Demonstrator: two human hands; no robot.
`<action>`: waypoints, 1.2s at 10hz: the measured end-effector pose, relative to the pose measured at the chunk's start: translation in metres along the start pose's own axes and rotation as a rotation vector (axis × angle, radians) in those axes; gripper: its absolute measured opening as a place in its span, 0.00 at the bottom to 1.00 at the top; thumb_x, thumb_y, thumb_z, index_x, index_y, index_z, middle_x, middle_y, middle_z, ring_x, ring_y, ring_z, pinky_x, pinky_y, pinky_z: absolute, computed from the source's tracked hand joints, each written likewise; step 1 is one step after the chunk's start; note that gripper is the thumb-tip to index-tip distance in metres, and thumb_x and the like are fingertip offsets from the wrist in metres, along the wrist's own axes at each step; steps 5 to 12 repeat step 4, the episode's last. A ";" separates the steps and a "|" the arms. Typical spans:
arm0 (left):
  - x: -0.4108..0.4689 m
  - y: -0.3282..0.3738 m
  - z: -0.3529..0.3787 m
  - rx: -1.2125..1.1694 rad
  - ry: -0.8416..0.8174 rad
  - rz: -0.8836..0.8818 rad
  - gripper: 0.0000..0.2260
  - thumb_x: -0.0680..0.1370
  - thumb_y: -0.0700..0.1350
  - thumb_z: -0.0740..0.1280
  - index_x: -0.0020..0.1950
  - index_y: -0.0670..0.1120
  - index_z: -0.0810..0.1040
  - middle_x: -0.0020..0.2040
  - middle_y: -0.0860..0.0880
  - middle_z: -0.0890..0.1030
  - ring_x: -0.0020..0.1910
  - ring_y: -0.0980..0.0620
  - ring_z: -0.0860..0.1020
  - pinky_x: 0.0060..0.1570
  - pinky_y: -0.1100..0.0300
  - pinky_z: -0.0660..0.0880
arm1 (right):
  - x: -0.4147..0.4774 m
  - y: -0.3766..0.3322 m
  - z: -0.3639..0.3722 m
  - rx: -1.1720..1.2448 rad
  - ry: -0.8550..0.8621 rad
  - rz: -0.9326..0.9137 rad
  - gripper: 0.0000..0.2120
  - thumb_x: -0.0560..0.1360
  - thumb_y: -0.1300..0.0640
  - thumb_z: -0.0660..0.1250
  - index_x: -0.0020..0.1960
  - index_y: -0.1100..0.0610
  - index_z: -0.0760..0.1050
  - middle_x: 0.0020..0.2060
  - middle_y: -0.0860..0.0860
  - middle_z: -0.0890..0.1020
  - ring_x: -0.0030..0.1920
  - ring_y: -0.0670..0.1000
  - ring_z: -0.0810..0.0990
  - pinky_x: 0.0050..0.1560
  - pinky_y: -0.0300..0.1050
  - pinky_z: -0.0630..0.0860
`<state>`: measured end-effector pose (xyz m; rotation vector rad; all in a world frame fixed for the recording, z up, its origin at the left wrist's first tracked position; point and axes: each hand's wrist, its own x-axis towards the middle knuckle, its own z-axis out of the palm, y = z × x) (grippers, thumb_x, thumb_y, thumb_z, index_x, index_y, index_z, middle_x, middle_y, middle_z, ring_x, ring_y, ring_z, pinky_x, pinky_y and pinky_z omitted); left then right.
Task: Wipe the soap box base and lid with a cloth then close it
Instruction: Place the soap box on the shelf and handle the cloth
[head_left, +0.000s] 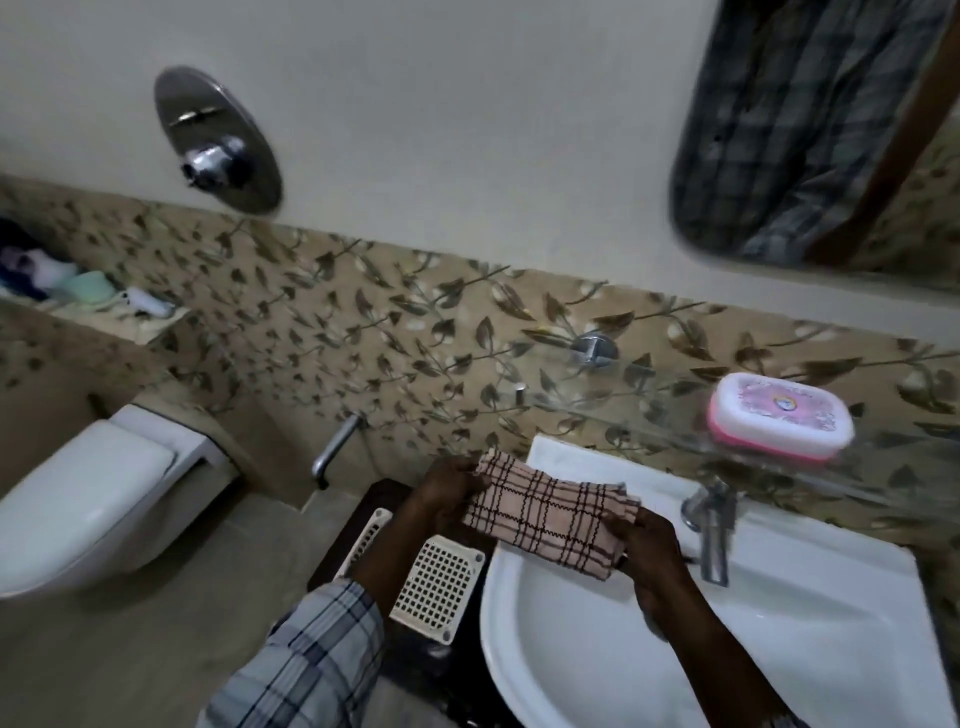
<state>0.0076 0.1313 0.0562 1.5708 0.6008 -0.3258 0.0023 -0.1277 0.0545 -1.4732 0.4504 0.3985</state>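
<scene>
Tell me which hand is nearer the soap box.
Right. The right hand holds the cloth end below-left of the soap box; the left hand grips the far end, further left.

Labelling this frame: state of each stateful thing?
soap box: closed, on glass shelf
cloth: folded, held over sink
left hand: gripping cloth
right hand: gripping cloth
tap: no water seen
toilet lid: down

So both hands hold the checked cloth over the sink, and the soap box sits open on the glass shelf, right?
Not quite. The head view shows the soap box closed, its lid on, on the glass shelf. Left hand and right hand do hold the checked cloth over the sink.
</scene>
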 end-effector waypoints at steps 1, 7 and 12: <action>0.027 -0.022 -0.077 0.027 0.161 -0.011 0.09 0.77 0.31 0.68 0.57 0.32 0.80 0.25 0.49 0.81 0.21 0.57 0.77 0.24 0.67 0.73 | 0.019 0.030 0.088 -0.031 -0.062 0.022 0.14 0.80 0.68 0.58 0.56 0.59 0.81 0.49 0.58 0.85 0.49 0.59 0.84 0.48 0.55 0.82; 0.083 -0.144 -0.168 0.168 0.369 -0.126 0.11 0.76 0.30 0.67 0.57 0.32 0.82 0.47 0.36 0.83 0.45 0.40 0.81 0.51 0.44 0.80 | 0.063 0.164 0.237 -0.090 -0.027 0.115 0.16 0.80 0.71 0.56 0.61 0.66 0.77 0.59 0.62 0.82 0.58 0.58 0.81 0.64 0.54 0.77; 0.083 -0.144 -0.168 0.168 0.369 -0.126 0.11 0.76 0.30 0.67 0.57 0.32 0.82 0.47 0.36 0.83 0.45 0.40 0.81 0.51 0.44 0.80 | 0.063 0.164 0.237 -0.090 -0.027 0.115 0.16 0.80 0.71 0.56 0.61 0.66 0.77 0.59 0.62 0.82 0.58 0.58 0.81 0.64 0.54 0.77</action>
